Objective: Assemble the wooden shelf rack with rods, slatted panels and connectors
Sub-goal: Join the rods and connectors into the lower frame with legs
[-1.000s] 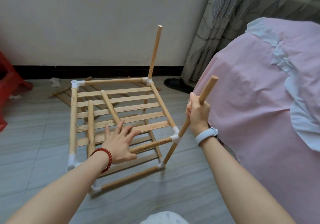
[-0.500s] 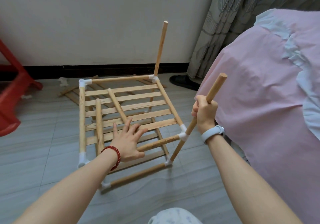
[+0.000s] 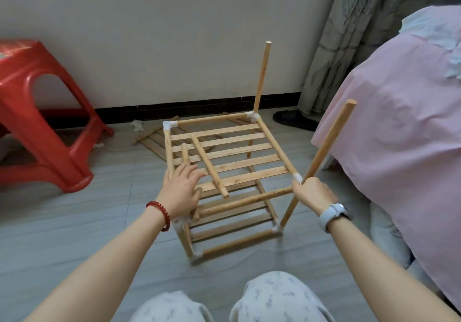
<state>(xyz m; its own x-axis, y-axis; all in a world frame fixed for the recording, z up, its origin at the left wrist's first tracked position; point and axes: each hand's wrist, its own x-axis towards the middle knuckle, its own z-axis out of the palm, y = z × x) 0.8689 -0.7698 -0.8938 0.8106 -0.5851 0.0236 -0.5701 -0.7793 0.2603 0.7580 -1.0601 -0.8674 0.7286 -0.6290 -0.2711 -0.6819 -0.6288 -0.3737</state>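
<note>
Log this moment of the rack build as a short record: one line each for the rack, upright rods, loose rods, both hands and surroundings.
rack: two-tier wooden rack on the floor, white connectors at the corners
upright rods: one at the far right corner; a tilted rod at the near right corner
loose rods: two lying across the top slatted panel
left hand: fingers spread, resting on the rack's near left part
right hand: grips the tilted rod low down
surroundings: red stool at left, pink cover at right, spare panel behind the rack
</note>
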